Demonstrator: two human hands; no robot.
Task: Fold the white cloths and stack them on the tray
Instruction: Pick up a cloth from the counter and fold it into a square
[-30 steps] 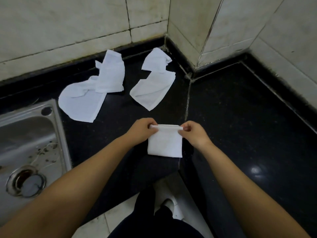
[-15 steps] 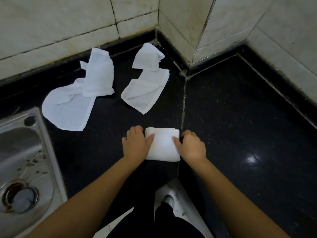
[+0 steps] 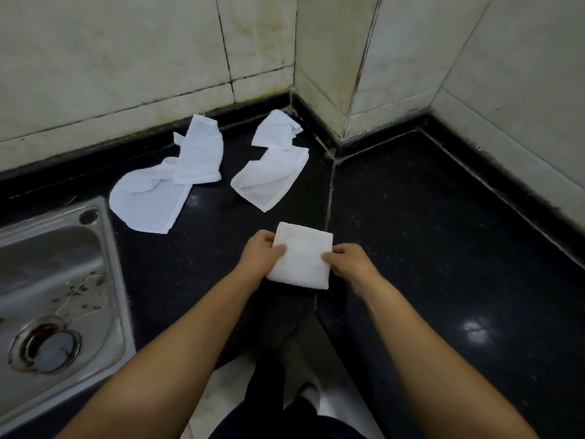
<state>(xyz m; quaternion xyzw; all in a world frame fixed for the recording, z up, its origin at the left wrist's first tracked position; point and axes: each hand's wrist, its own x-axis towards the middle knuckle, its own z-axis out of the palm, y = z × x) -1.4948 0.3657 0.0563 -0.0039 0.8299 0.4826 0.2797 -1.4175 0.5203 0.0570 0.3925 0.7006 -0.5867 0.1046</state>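
Note:
A small folded white cloth (image 3: 302,256) sits near the front edge of the black counter (image 3: 427,223). My left hand (image 3: 261,255) grips its left side, thumb on top. My right hand (image 3: 346,264) pinches its right side near the lower corner. Two unfolded white cloths lie further back: a crumpled one (image 3: 171,182) at the left and another (image 3: 273,172) nearer the wall corner. No tray is in view.
A steel sink (image 3: 60,280) with a drain is set into the counter at the left. Tiled walls (image 3: 158,58) close the back and right sides. The counter's front edge drops to the floor, where my legs and a white shoe (image 3: 311,397) show.
The hanging cloth was laid down and pressed flat on the counter by both hands. Now both hands grip its sides and it sits slightly turned, its near edge raised.

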